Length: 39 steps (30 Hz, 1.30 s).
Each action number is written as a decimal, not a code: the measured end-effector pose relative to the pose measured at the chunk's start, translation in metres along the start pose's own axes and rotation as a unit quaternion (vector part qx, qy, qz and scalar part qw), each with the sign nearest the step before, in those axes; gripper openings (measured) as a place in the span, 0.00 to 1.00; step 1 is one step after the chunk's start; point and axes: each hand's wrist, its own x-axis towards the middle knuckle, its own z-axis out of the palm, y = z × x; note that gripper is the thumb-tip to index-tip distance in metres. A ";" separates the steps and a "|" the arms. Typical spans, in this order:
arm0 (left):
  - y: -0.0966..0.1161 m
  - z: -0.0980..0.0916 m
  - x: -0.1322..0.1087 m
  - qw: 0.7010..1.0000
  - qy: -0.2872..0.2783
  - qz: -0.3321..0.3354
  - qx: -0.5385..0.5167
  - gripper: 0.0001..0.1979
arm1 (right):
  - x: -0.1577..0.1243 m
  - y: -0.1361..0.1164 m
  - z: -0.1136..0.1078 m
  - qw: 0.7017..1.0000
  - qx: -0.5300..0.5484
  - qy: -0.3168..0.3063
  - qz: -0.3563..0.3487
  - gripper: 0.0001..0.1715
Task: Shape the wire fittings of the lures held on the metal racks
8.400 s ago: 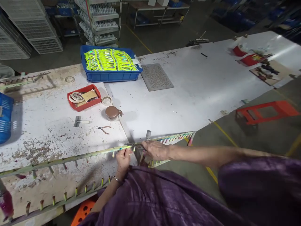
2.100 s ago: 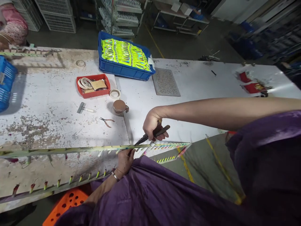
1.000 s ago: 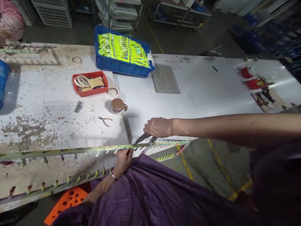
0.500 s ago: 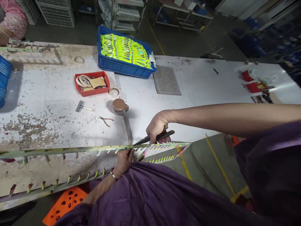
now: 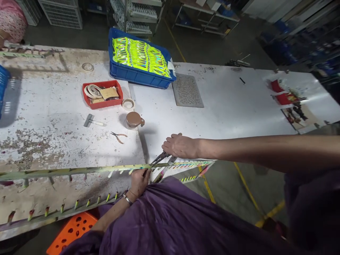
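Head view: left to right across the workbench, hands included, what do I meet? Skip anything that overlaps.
Blue basket cut off by the left edge → red tray → left hand → right hand holding dark pliers → small black strip → red items toward the far right.

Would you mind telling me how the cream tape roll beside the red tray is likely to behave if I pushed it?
The tape roll would probably slide rather than roll, since it lies flat on the table. It is likely light, its middle looking open. Pushed towards the red tray, it would probably stop soon, with the tray right beside it.
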 end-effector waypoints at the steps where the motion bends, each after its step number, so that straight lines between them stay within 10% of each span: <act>1: 0.000 0.000 0.000 1.000 0.000 -0.001 0.000 0.15 | 0.000 0.000 0.001 1.000 -0.007 0.006 0.003 0.10; 39: 0.005 -0.003 0.000 1.000 -0.016 -0.023 0.011 0.13 | 0.016 0.014 0.006 0.996 -0.033 0.067 -0.042 0.12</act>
